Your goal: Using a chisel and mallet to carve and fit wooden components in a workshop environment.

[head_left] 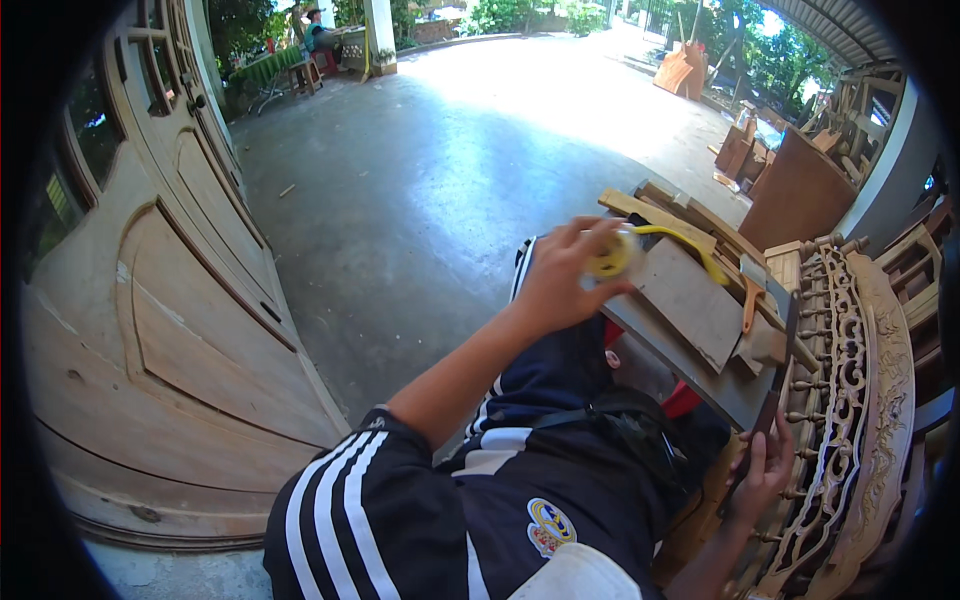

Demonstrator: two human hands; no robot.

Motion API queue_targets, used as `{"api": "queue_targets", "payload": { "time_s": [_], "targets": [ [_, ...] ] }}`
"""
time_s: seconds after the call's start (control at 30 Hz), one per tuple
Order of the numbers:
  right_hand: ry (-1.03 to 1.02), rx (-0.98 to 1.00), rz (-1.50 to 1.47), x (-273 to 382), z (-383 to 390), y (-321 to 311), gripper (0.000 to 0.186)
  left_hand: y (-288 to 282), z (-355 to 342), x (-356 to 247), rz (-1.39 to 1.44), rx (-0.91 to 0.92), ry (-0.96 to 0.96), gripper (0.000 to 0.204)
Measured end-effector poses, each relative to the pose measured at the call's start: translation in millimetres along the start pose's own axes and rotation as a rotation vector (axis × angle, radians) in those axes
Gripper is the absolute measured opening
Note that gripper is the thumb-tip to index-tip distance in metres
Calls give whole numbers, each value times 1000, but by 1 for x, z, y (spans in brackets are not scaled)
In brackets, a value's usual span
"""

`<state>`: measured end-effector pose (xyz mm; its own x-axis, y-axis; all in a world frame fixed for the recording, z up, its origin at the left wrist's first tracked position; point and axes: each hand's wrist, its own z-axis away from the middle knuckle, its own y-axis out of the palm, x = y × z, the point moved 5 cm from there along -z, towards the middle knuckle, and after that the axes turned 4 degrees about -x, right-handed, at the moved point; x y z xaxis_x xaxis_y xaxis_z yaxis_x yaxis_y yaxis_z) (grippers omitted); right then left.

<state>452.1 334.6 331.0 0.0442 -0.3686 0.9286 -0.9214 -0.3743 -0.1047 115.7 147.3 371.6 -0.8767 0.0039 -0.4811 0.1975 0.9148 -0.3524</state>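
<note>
My left hand (565, 280) is raised over the near left edge of a small grey work table (742, 398), its fingers curled round a yellow round thing (612, 255). That thing looks like a roll of tape, but motion smears it. My right hand (765, 465) is low at the table's right corner, fingers wrapped round a long, narrow dark strip (768, 415). A flat grey-brown board (688, 300) lies on the table. Beside it are a paintbrush with an orange handle (750, 305), a wooden block (765, 347) and a curved yellow strip (690, 243).
Wooden lengths (660, 215) lie along the table's far edge. Carved, spindled furniture panels (840, 370) stand close on my right. A panelled wooden door (220, 330) is on my left. Beyond lies a concrete floor (380, 220); a person (320, 38) sits far off.
</note>
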Motion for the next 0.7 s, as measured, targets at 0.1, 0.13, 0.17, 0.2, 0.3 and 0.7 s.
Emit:
{"api": "queue_targets", "payload": {
  "time_s": [0.1,0.13,0.17,0.2,0.3,0.7],
  "targets": [
    [161,182,-10,17,-25,57,39,-53,20,33,1,-66,-120,67],
    [148,181,-23,18,-34,69,39,-62,25,38,-5,-72,-184,65],
    [213,268,-36,9,-40,86,39,-63,27,37,-3,-78,-169,65],
    [278,355,-46,2,-43,100,38,-62,29,37,0,-50,-179,65],
    [403,393,-140,-5,-41,124,41,-50,38,28,23,-2,-148,67],
    [287,528,-103,-9,-30,139,56,39,45,-36,257,317,45,72]
  ]
}}
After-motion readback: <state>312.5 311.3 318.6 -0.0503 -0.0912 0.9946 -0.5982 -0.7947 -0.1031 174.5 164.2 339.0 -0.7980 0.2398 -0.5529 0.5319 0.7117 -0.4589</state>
